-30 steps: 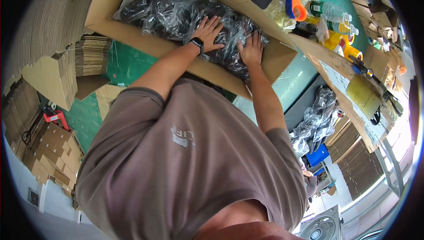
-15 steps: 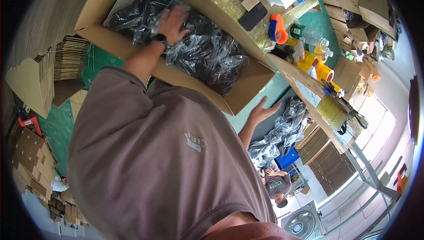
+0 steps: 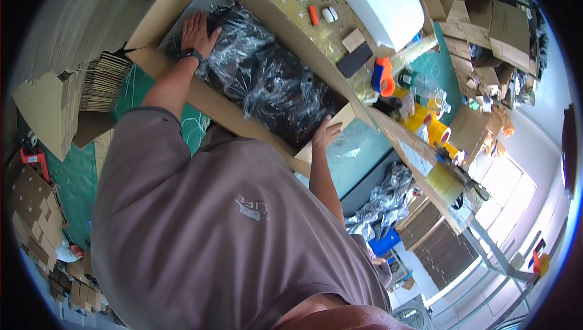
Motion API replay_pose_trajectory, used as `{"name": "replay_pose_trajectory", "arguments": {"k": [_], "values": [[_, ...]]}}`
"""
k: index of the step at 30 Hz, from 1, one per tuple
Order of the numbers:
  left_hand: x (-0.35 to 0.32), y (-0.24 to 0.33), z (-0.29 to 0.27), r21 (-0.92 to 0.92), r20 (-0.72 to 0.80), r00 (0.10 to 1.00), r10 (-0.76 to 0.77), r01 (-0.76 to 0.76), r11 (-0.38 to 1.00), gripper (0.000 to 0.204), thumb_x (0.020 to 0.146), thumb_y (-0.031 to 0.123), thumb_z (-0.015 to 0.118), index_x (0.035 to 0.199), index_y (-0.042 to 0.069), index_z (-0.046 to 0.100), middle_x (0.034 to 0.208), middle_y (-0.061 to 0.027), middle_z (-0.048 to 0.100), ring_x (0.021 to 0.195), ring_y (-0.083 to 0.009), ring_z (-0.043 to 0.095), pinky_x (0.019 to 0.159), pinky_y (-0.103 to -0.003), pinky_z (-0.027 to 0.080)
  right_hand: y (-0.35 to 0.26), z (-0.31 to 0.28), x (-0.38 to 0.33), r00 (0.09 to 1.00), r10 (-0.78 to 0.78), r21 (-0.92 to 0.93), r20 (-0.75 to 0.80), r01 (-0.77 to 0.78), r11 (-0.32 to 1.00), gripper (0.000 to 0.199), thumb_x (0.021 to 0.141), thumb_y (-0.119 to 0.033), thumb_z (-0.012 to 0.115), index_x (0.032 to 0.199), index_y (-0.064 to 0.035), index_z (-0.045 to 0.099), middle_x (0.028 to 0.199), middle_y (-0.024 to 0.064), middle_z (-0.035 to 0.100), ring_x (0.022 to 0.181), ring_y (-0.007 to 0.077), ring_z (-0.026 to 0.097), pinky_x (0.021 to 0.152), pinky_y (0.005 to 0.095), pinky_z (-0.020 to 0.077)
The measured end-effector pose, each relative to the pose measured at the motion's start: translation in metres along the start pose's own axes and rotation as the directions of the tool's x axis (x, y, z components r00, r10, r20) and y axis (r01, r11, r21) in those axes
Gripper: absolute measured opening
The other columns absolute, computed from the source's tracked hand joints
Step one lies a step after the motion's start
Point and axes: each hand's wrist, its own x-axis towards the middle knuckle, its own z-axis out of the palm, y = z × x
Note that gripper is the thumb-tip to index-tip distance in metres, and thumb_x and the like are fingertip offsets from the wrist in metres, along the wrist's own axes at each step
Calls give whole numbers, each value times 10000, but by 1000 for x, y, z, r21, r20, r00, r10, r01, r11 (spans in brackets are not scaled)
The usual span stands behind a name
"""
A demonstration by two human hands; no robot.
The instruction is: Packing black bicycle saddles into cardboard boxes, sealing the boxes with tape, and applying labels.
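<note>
A long open cardboard box (image 3: 228,106) lies at the top middle. Inside it is a dark bundle wrapped in clear crinkled plastic (image 3: 267,66); what the wrap holds I cannot make out. My left hand (image 3: 200,35), with a dark watch on its wrist, rests flat with fingers spread on the bundle's far left end. At the box's right end is my right hand (image 3: 326,134), fingers stretched out against the end flap (image 3: 343,117) beside the bundle.
Beyond the box, a worktable holds a dark phone (image 3: 354,60), a white mouse (image 3: 330,14), an orange-and-blue tape dispenser (image 3: 382,77), bottles (image 3: 422,84) and yellow tape rolls (image 3: 425,120). Flattened cartons (image 3: 106,81) stack at left. Plastic-wrapped goods (image 3: 382,199) lie at right.
My left hand has slid left along the bundle to its end. My right hand has come from beside the box onto its right end, where the flap now stands more upright.
</note>
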Motion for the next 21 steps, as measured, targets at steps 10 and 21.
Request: {"name": "replay_pose_trajectory", "arguments": {"k": [10, 21], "values": [[32, -97, 24, -381, -58, 998, -29, 5, 925, 644, 1098, 461, 605, 1592, 59, 511, 1593, -238, 566, 1503, -413, 500, 1280, -527, 365, -14, 16, -12, 995, -53, -271, 82, 74, 960, 1155, 1037, -813, 458, 1776, -48, 8, 1762, 450, 5, 1662, 595, 46, 1349, 639, 110], [113, -93, -221, -243, -259, 933, -250, 187, 952, 827, 1040, 626, 634, 1627, 61, 492, 1557, -264, 607, 1488, -423, 543, 1238, -539, 422, -25, 0, -21, 1000, -15, -311, 15, 19, 950, 1177, 1010, -787, 544, 1782, -49, 52, 1777, 432, 8, 1665, 593, 22, 1341, 669, 52]]}}
